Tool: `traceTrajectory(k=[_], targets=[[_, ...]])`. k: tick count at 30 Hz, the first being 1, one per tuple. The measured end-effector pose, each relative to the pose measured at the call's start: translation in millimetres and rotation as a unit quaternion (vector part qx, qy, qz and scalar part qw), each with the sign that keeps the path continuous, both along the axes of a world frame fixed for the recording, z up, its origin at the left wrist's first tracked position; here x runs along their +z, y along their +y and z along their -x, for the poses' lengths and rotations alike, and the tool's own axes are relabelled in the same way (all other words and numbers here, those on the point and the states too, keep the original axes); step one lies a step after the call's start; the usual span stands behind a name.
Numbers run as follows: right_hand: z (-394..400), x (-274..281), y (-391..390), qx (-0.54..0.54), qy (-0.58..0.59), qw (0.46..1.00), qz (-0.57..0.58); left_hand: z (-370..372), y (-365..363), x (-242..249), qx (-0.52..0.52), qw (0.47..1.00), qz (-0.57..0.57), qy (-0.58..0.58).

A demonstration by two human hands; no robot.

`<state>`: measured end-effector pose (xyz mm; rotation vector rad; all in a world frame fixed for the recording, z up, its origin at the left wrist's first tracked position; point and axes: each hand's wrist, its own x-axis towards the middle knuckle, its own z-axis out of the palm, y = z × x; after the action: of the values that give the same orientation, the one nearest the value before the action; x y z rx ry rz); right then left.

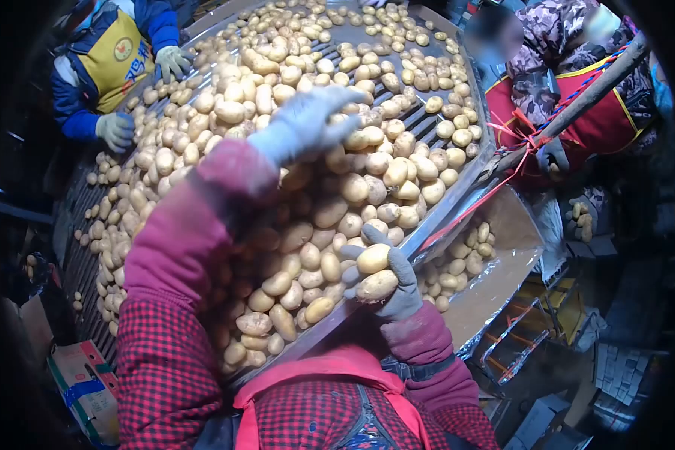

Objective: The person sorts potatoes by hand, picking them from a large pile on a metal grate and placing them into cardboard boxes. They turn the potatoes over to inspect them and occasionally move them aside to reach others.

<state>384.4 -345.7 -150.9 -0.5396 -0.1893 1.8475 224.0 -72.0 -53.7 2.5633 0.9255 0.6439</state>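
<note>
My left hand (pixel 307 124), in a pale glove, reaches over the heap of potatoes (pixel 300 259) with its fingers stretched out. It is slightly blurred, and I see nothing held in it. Lower down, by the near side rail, my right hand (pixel 403 289) in a grey glove is closed around two potatoes (pixel 376 271), one above the other. The heap covers much of a slatted sorting table (pixel 420 126); where it is bare, dark slats show between the potatoes. My left forearm crosses above the heap and hides part of it.
A metal rail (pixel 441 210) edges the table. Beyond it stands a cardboard box (pixel 495 281) holding potatoes. A pole (pixel 589 90) with rope slants at the right. Co-workers stand at the far left and right; one gloved hand (pixel 115 131) rests near the potatoes. A carton (pixel 82 386) sits lower left.
</note>
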Motion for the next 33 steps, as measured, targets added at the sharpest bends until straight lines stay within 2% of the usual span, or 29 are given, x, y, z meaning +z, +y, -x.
traceTrajectory(k=[1, 3, 5, 6, 7, 10, 11, 13, 15, 19, 21, 22, 23, 25, 27, 29, 31, 32, 33], targets=[[0, 2, -1, -0.002, -0.019, 1.000, 0.014, -2, 29, -3, 0.052, 0.997, -0.042, 0.024], [-2, -1, 0, 0.002, -0.026, 1.000, 0.003, 1, 83, -27, 0.128, 0.989, -0.023, 0.072], [-2, -3, 2, 0.007, -0.028, 1.000, -0.011, 8, 100, -49, 0.162, 0.973, -0.044, 0.159], [-2, -1, 3, 0.008, -0.015, 1.000, -0.013, 12, 104, -58, 0.151, 0.950, -0.064, 0.264], [-3, 3, 3, 0.010, -0.001, 1.000, -0.013, 15, 103, -64, 0.152, 0.946, -0.084, 0.273], [-3, 0, 4, 0.017, -0.004, 1.000, -0.005, 5, 95, -36, 0.190, 0.932, -0.011, 0.309], [-4, 0, 6, 0.021, -0.006, 1.000, -0.006, 4, 93, -30, 0.193, 0.931, -0.012, 0.310], [-4, 1, 5, 0.024, -0.016, 0.999, -0.016, 6, 85, -23, 0.156, 0.880, -0.033, 0.448], [-3, -3, 4, 0.014, -0.052, 0.999, 0.004, 12, 75, -24, 0.148, 0.885, -0.056, 0.437], [-5, 3, 4, 0.021, -0.042, 0.999, -0.011, 19, 56, -24, 0.174, 0.907, 0.001, 0.384], [-4, 7, 3, 0.019, -0.046, 0.999, -0.014, 38, 47, -23, 0.265, 0.940, 0.124, 0.177], [-2, 11, 2, 0.009, -0.055, 0.998, -0.004, 61, 59, -41, 0.254, 0.945, 0.190, 0.076], [-2, 11, 1, 0.011, -0.053, 0.999, -0.005, 87, 70, -74, 0.248, 0.957, 0.143, -0.038], [-2, 9, 1, 0.008, -0.007, 1.000, 0.007, 109, 64, -72, 0.251, 0.875, 0.310, -0.273], [-2, 8, 1, 0.010, 0.001, 1.000, 0.011, 127, 61, -60, 0.258, 0.870, 0.286, -0.308], [-1, 7, 2, -0.001, -0.005, 1.000, 0.012, 111, 28, -17, 0.323, 0.928, 0.154, -0.106], [-2, 5, 2, 0.003, -0.002, 1.000, 0.006, 108, 20, -15, 0.257, 0.961, -0.014, 0.104], [-2, 5, 1, 0.006, 0.002, 1.000, 0.001, 101, 13, -9, 0.186, 0.967, -0.022, 0.172], [-2, 4, 2, 0.006, 0.001, 1.000, 0.002, 92, 4, -5, 0.148, 0.957, 0.029, 0.249]])
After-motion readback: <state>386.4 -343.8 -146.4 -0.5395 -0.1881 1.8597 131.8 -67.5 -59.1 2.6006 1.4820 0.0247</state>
